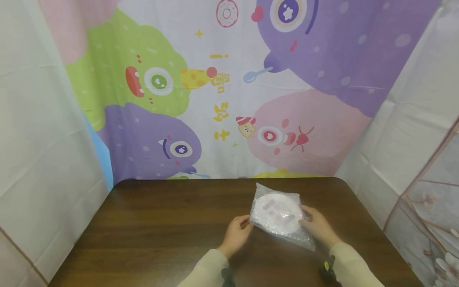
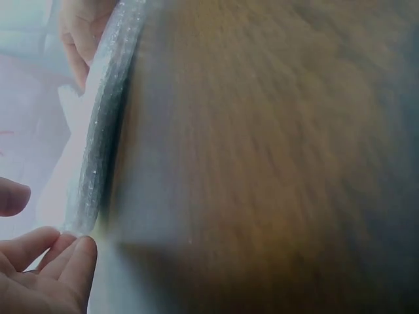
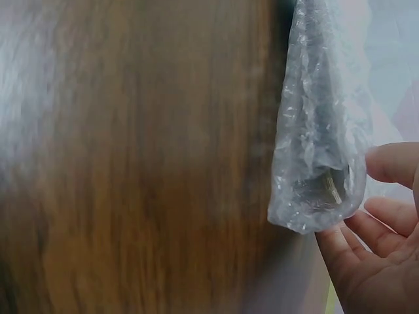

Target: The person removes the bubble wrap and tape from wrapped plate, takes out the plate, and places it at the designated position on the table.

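Note:
A round white plate [image 1: 277,213] with a faint coloured print lies inside a clear bubble wrap bag, above the right half of the brown table. My left hand [image 1: 237,235] holds the bag's left corner at the fingertips. In the left wrist view its fingers [image 2: 78,258] meet the end of the bag, with the thumb apart from them. My right hand [image 1: 319,226] grips the right edge, thumb above and fingers beneath. The right wrist view shows the bubble wrap [image 3: 314,190] folded at its end, between thumb and fingers [image 3: 380,226]. The plate's underside is hidden.
The dark wooden table [image 1: 161,235] reaches back to a curtain [image 1: 222,159] with cartoon monsters. Pale cloth hangs along the left side [image 1: 46,159] and the right side [image 1: 394,139]. Dark wrist straps [image 1: 327,271] sit over the pale sleeves.

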The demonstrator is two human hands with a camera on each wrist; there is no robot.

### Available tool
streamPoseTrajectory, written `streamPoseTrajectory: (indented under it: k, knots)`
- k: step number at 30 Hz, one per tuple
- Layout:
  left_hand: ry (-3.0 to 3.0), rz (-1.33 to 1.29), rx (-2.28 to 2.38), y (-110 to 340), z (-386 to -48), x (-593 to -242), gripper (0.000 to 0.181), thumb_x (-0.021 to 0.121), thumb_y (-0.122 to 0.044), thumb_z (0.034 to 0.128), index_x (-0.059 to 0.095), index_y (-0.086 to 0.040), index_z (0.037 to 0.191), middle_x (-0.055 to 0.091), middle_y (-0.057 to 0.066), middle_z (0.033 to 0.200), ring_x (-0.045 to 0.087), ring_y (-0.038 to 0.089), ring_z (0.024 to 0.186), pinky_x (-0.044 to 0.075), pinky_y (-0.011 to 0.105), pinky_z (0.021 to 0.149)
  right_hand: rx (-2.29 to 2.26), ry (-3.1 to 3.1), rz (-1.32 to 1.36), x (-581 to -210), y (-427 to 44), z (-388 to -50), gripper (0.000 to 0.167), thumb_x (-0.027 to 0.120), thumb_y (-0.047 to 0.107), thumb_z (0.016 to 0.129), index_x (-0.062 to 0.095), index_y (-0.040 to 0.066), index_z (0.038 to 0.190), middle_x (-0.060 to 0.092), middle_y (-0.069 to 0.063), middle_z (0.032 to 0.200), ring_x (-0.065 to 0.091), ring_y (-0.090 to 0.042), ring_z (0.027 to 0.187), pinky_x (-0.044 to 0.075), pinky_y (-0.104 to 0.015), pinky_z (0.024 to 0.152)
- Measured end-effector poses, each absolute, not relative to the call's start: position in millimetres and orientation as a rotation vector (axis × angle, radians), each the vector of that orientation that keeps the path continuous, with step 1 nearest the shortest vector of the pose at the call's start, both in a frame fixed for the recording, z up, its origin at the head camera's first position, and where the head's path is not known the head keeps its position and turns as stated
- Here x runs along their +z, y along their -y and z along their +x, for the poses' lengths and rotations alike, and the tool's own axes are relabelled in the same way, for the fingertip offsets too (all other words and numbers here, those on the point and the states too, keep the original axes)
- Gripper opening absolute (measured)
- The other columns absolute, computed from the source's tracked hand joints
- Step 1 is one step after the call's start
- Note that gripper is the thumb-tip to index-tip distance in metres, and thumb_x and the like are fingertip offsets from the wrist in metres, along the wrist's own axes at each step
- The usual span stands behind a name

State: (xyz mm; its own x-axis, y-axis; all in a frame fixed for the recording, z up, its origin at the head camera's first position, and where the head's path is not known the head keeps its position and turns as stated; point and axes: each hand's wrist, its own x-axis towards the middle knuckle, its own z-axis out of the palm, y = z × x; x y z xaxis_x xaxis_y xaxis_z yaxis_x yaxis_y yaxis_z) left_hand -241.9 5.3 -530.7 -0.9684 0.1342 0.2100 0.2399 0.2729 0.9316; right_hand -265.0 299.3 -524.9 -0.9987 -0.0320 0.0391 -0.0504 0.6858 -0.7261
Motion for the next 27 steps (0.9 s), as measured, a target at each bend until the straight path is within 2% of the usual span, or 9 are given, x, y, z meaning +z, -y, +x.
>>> streamPoseTrajectory:
  k: [15, 27]
  knots:
    - [2.455, -0.241, -1.76, 17.6, -238.4, -531.5, 0.026, 0.066, -0.012, 0.0899, 0.068, 0.007, 0.108, 0.068, 0.022, 0.108, 0.069, 0.034, 0.098, 0.058, 0.038, 0.083, 1.343, 2.839, 0.13, -523.9, -279.1, -260.7, 0.06, 0.067, 0.009, 0.088, 0.045, -0.001, 0.143, 0.047, -0.031, 0.14, 0.064, -0.04, 0.108, 0.056, -0.045, 0.089]
    - [2.423, -0.183, -1.773, 37.6, -234.3, -532.3, 0.022, 0.067, -0.009, 0.0886, 0.068, 0.006, 0.105, 0.07, 0.021, 0.103, 0.069, 0.031, 0.096, 0.057, 0.028, 0.08, 1.42, 2.788, 0.21, -523.1, -257.8, -258.8, 0.06, 0.068, 0.004, 0.084, 0.047, -0.005, 0.14, 0.049, -0.028, 0.137, 0.065, -0.038, 0.103, 0.058, -0.039, 0.084]
